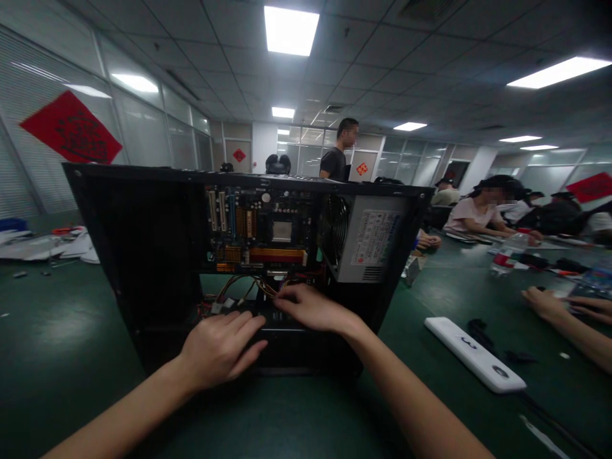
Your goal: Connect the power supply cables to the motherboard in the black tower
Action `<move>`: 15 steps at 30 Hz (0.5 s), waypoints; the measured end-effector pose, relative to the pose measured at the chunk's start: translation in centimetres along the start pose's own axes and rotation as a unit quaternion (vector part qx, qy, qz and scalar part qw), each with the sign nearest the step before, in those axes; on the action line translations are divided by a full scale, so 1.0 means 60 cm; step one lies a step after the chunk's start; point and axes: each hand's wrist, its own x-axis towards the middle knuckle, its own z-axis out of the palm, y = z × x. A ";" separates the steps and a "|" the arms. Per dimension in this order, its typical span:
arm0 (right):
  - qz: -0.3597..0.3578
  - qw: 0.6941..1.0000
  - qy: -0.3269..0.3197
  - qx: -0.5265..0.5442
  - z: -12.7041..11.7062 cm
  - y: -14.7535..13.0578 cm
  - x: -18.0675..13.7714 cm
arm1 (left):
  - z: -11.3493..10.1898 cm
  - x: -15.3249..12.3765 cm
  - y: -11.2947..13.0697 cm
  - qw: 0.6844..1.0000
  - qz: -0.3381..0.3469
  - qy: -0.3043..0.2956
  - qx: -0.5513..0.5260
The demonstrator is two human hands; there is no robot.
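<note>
An open black computer case stands on the table in front of me. Inside it, a motherboard is fixed at the back, with a silver power supply at the upper right. Yellow and black power cables with pale plugs hang below the board. My left hand rests at the lower edge of the case, fingers stretched and thumb apart, holding nothing. My right hand reaches into the case beside the cables. Its fingertips are drawn together where the wires end, and what lies between them is hidden.
A white power strip marked 3 lies to the right, near black cords. Farther right are a water bottle and a neighbour's hands. Papers lie at the left. Other people sit at the tables, and one person stands behind the case.
</note>
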 end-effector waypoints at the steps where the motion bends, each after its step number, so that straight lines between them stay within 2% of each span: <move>1: -0.034 0.998 0.043 0.044 0.002 -0.004 0.004 | -0.006 0.004 0.000 0.999 -0.023 -0.005 -0.028; 4: -0.085 0.973 0.144 0.160 0.004 -0.023 0.018 | -0.024 0.028 -0.008 0.988 -0.107 -0.029 -0.108; 6: -0.084 0.956 0.167 0.228 0.001 -0.039 0.023 | -0.038 0.053 -0.019 0.978 -0.142 -0.058 -0.142; 9: -0.065 0.923 0.175 0.337 -0.007 -0.061 0.021 | -0.064 0.091 -0.042 0.962 -0.134 -0.130 -0.202; 13: -0.046 0.866 0.183 0.463 -0.014 -0.080 0.007 | -0.109 0.129 -0.068 0.921 -0.106 -0.244 -0.286; 15: -0.047 0.859 0.175 0.479 -0.016 -0.084 0.002 | -0.133 0.143 -0.075 0.910 -0.094 -0.267 -0.302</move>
